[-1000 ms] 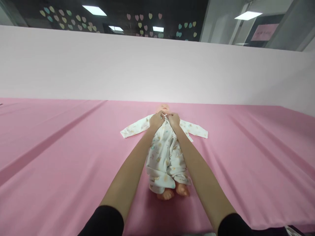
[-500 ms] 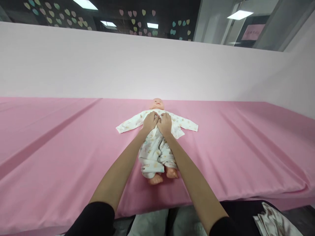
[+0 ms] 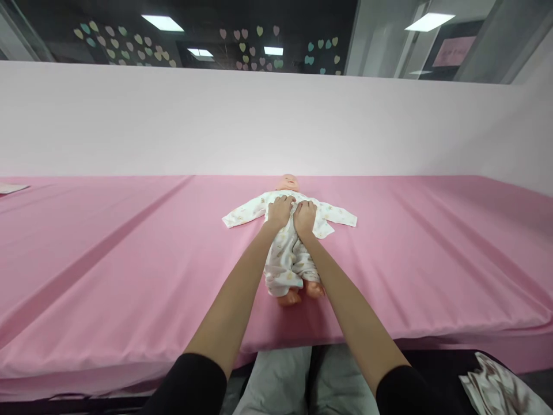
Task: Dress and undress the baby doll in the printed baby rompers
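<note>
A baby doll (image 3: pixel 288 183) lies on its back, head toward the wall and bare feet toward me. It wears a white patterned long-sleeved top (image 3: pixel 248 213) with both sleeves spread outward, and matching trousers (image 3: pixel 283 265). My left hand (image 3: pixel 280 210) is on the front of the top at the doll's chest, fingers curled on the cloth. Just beside it, my right hand (image 3: pixel 305 216) is closed at the top's front, its fingertips close to the left ones. What exactly the fingertips pinch is too small to make out, but both are at the top's cloth.
A pink sheet (image 3: pixel 129 276) covers the padded table, up to a white wall (image 3: pixel 242 121). A patterned cloth (image 3: pixel 501 386) lies at the lower right, below the table edge. Something pale and flat (image 3: pixel 12 188) lies at the far left. Heart stickers dot the dark window above.
My hands have moved slightly apart over the doll's chest. The whole view has shifted, so the doll appears farther right and the pale flat item shows at the left.
</note>
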`<action>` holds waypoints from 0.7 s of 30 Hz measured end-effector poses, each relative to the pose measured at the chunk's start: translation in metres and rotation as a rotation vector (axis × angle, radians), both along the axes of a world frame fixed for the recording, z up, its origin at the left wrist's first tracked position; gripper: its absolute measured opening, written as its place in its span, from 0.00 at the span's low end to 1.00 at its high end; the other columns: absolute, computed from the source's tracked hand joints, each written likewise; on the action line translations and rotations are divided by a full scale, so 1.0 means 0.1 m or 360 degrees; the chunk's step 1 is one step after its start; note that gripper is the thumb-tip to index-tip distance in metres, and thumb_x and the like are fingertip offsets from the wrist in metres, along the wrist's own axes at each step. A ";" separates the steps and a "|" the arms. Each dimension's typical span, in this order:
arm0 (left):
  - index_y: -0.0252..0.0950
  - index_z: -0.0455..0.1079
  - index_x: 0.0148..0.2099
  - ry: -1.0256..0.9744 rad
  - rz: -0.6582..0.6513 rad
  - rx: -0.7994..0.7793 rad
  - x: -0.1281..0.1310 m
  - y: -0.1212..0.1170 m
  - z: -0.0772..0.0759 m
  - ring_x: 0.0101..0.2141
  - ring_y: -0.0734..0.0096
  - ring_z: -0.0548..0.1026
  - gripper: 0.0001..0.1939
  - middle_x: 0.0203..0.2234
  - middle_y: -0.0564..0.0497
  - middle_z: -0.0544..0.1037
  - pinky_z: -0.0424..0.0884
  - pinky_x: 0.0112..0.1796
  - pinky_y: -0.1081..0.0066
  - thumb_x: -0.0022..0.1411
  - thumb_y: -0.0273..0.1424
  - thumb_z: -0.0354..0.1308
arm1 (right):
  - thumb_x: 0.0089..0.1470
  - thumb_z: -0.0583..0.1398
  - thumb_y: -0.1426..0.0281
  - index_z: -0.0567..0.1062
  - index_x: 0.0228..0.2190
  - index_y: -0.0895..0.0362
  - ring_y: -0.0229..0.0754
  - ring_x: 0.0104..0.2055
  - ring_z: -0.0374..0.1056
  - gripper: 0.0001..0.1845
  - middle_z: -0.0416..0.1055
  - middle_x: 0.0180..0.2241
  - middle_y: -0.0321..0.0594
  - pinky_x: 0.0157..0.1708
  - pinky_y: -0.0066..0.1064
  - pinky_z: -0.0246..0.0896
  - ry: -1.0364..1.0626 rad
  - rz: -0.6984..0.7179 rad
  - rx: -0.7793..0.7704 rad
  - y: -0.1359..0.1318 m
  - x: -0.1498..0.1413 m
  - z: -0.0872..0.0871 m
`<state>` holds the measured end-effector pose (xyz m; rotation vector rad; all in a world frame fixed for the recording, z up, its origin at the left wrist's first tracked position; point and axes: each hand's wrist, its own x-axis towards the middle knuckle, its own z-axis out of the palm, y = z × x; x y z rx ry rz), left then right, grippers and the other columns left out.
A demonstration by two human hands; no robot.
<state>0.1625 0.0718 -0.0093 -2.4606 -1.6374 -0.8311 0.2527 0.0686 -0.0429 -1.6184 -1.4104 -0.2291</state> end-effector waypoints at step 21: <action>0.39 0.69 0.42 -0.0397 0.0076 0.0181 -0.04 -0.02 -0.20 0.43 0.61 0.68 0.13 0.39 0.47 0.74 0.62 0.44 0.64 0.64 0.28 0.44 | 0.60 0.46 0.74 0.71 0.33 0.59 0.46 0.39 0.60 0.15 0.70 0.33 0.44 0.42 0.35 0.49 -0.0041 0.0226 0.0067 0.00 -0.02 0.02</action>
